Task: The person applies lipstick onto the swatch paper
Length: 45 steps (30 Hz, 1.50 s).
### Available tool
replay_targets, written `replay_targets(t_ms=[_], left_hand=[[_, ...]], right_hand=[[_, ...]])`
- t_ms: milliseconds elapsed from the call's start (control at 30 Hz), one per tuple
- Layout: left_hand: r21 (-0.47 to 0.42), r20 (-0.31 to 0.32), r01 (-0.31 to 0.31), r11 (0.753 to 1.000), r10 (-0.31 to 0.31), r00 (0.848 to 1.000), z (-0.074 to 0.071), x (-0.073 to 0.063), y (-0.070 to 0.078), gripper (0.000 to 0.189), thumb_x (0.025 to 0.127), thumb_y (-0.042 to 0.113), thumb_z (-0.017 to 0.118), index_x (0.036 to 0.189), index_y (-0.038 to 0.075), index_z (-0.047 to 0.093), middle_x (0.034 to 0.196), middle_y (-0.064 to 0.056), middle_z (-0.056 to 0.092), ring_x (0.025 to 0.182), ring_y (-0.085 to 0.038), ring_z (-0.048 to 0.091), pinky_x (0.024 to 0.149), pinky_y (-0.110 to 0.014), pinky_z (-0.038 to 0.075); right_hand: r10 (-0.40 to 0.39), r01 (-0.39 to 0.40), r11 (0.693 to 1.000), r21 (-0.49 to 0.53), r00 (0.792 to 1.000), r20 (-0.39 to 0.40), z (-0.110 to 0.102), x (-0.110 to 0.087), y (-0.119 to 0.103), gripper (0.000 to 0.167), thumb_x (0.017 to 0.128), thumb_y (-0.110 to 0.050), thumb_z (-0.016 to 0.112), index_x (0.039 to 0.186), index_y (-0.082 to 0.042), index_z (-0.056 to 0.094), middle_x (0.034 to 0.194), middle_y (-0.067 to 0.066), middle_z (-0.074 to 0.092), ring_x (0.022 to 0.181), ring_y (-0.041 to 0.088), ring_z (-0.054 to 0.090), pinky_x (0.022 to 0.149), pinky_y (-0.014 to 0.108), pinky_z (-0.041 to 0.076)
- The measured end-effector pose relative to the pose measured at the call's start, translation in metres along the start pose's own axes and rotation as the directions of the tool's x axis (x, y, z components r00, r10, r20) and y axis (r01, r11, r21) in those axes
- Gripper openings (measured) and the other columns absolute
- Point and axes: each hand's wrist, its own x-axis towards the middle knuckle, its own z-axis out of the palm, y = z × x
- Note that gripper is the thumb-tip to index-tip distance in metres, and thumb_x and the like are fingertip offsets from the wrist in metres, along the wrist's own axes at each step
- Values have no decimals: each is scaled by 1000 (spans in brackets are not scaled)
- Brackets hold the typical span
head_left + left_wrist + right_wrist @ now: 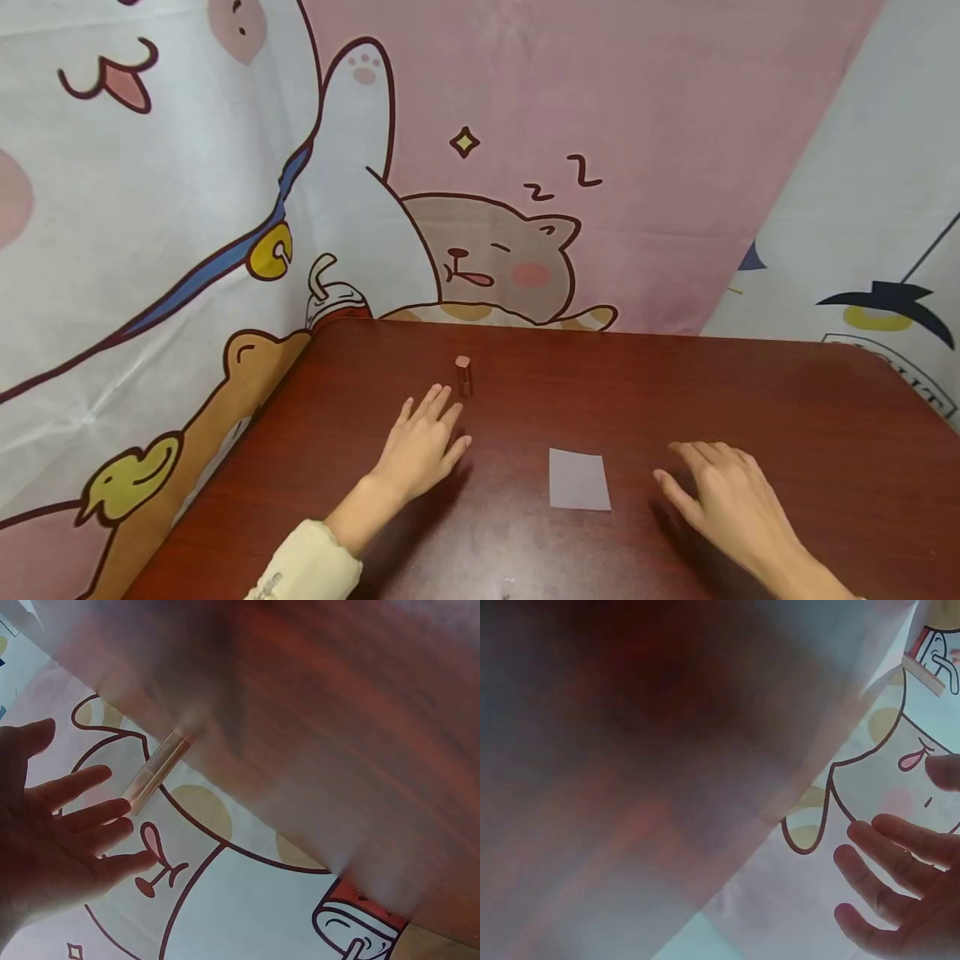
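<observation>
A shiny copper-coloured lipstick tube (pixel 463 377) stands upright toward the back of the table. Just in front of it and to its left, my left hand (pixel 420 446) reaches over the tabletop with fingers spread, holding nothing. In the left wrist view the tube (pixel 157 772) appears beyond the fingertips of that hand (pixel 64 825). A small pale square of paper (pixel 579 481) lies flat between the two hands. To the right of the paper is my right hand (pixel 731 504), its fingers relaxed and slightly bent, with nothing in them.
The dark red-brown wooden table (pixel 787 400) has a glossy top and rounded far corners. Right behind it hangs a cloth (pixel 637 100) printed with cartoon animals, which also runs along the left side.
</observation>
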Motion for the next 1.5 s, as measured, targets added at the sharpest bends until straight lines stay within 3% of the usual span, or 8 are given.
replay_targets(t_ms=[233, 433, 533, 733, 867, 1033, 1300, 1500], left_hand=[[0, 27, 16, 1000, -16, 1000, 3, -9, -4, 47, 91, 38, 57, 126, 6, 57, 140, -18, 40, 133, -32, 29, 100, -59, 27], [-10, 30, 38, 999, -38, 999, 2, -15, -4, 47, 91, 38, 57, 126, 7, 57, 140, -18, 41, 133, -34, 30, 99, -60, 28], [-18, 39, 53, 998, -52, 998, 0, -20, -6, 47, 91, 39, 56, 126, 7, 57, 140, -18, 40, 133, -35, 29, 99, -60, 27], [-9, 11, 86, 996, -86, 996, -5, -32, -17, 46, 91, 39, 57, 124, 7, 59, 140, -18, 41, 126, -36, 39, 98, -61, 27], [3, -17, 117, 993, -117, 993, -10, -39, -26, 45, 90, 39, 59, 123, 7, 60, 139, -17, 42, 119, -35, 45, 98, -63, 25], [6, 4, 133, 991, -133, 991, -11, -48, -34, 46, 90, 39, 58, 123, 8, 60, 139, -18, 42, 121, -35, 43, 98, -64, 25], [-6, 19, 161, 987, -161, 987, -14, -53, -43, 46, 91, 40, 57, 124, 8, 59, 141, -18, 39, 126, -37, 38, 96, -64, 27], [-34, 48, 195, 980, -194, 980, -20, -57, -49, 46, 91, 39, 56, 123, 6, 59, 142, -20, 37, 128, -39, 35, 94, -64, 30]], right_hand=[[12, -15, 998, 62, 999, 38, 3, 29, -13, 40, 74, -24, 72, 103, 2, 64, 96, 16, 66, 89, 37, 60, 71, 55, 44], [83, -120, 972, 200, 980, 182, 23, 81, -41, 39, 77, -28, 72, 104, -1, 65, 97, 13, 67, 86, 32, 63, 67, 47, 50], [129, -232, 921, 314, 940, 317, 47, 114, -61, 39, 77, -29, 73, 103, -1, 65, 90, 10, 68, 80, 27, 64, 65, 43, 50], [166, -441, 783, 439, 828, 535, 104, 169, -97, 41, 77, -26, 74, 103, 4, 63, 81, 6, 64, 75, 20, 60, 69, 36, 49], [172, -503, 737, 451, 786, 594, 124, 185, -108, 40, 77, -25, 74, 101, 4, 62, 81, 7, 62, 66, 20, 59, 59, 32, 50], [187, -571, 673, 470, 746, 639, 139, 185, -108, 41, 77, -23, 74, 104, 5, 60, 84, 9, 62, 64, 21, 59, 53, 30, 50], [161, -629, 527, 572, 734, 660, 153, 191, -113, 50, 79, -16, 73, 120, 5, 55, 86, 9, 59, 72, 21, 57, 58, 31, 50], [212, -592, 594, 545, 768, 604, 164, 192, -120, 42, 74, -15, 76, 111, 2, 64, 82, 7, 62, 63, 18, 55, 51, 28, 48]])
